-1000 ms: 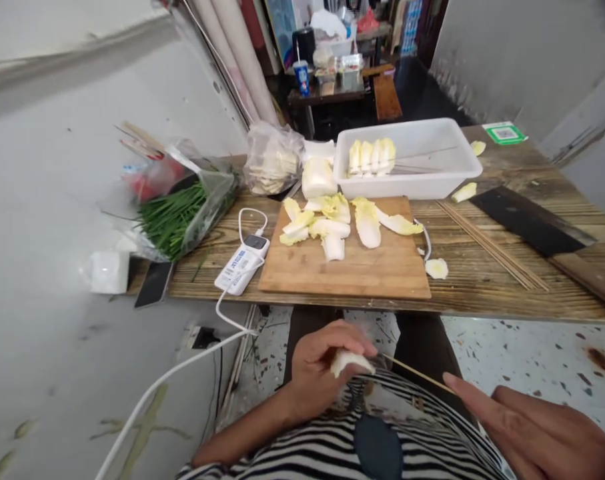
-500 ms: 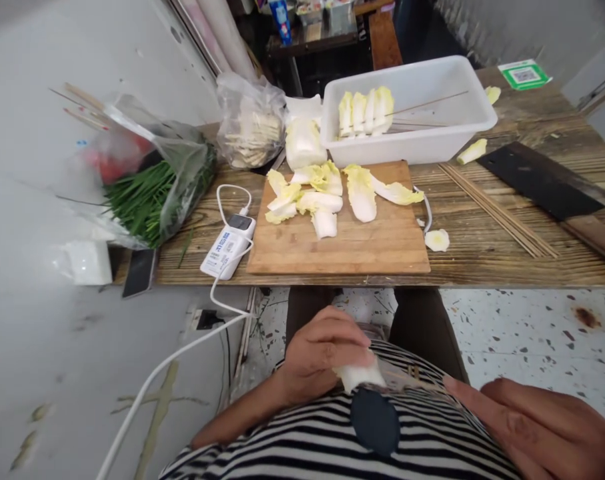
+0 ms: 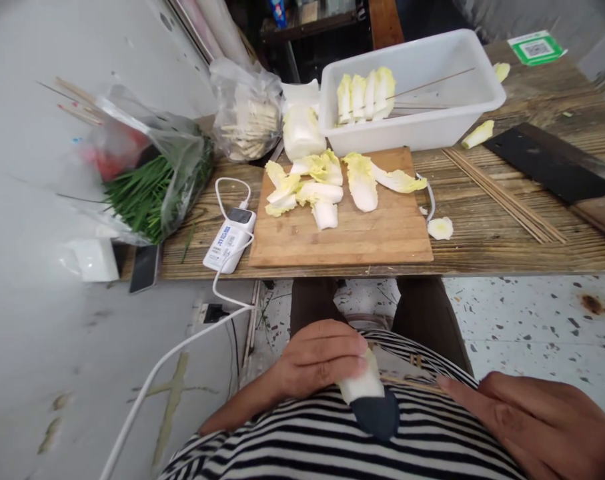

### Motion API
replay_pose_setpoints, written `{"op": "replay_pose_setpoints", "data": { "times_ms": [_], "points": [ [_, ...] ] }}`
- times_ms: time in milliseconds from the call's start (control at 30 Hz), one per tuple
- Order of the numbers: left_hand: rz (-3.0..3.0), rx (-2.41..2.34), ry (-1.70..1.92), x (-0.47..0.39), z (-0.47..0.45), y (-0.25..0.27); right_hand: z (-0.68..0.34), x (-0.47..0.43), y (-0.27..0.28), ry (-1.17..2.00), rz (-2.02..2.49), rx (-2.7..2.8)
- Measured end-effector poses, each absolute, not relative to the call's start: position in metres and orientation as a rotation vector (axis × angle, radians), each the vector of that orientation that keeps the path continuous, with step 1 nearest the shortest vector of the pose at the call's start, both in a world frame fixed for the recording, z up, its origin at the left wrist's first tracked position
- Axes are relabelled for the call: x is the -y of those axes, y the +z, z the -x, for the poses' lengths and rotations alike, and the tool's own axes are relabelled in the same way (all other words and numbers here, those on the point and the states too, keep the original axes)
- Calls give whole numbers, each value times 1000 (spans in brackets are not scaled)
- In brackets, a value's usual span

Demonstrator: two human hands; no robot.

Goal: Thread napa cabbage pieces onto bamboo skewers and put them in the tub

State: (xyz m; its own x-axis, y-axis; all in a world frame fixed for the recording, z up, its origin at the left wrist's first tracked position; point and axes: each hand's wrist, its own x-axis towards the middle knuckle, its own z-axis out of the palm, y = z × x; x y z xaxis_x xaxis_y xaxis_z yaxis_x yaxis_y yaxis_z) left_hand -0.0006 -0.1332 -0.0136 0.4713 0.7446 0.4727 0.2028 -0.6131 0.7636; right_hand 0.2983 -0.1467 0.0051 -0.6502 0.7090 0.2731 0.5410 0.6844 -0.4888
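Note:
Close to my striped shirt, my left hand is closed around a pale piece of napa cabbage leaf. My right hand pinches a thin wooden skewer, whose other end reaches the cabbage; whether its tip is inside the leaf I cannot tell. Beyond the hands, several loose cabbage leaves lie on a wooden cutting board. A white plastic tub behind the board holds cabbage leaves threaded on skewers.
Bare skewers and a cleaver lie right of the board. At left are a power bank with a white cable, a phone and a bag of green chives. A cabbage head stands beside a bag of pale strips.
The cabbage piece in my left hand has tilted and shifted slightly down over the shirt's dark patch. My right hand with the skewer has moved slightly left. The view has tipped downward a little.

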Motion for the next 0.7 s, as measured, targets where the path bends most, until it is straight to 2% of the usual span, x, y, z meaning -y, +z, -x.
{"op": "replay_pose_setpoints", "data": {
  "times_ms": [333, 500, 700],
  "points": [
    [-1750, -750, 963, 129, -1, -14, -296, 145, 12, 542, 987, 2504],
    [-1799, -840, 894, 130, -1, -11, -298, 140, 11, 515, 886, 2553],
    [-1920, -663, 1090, 128, -5, -9, -293, 138, 14, 501, 874, 2495]
  ]
}}
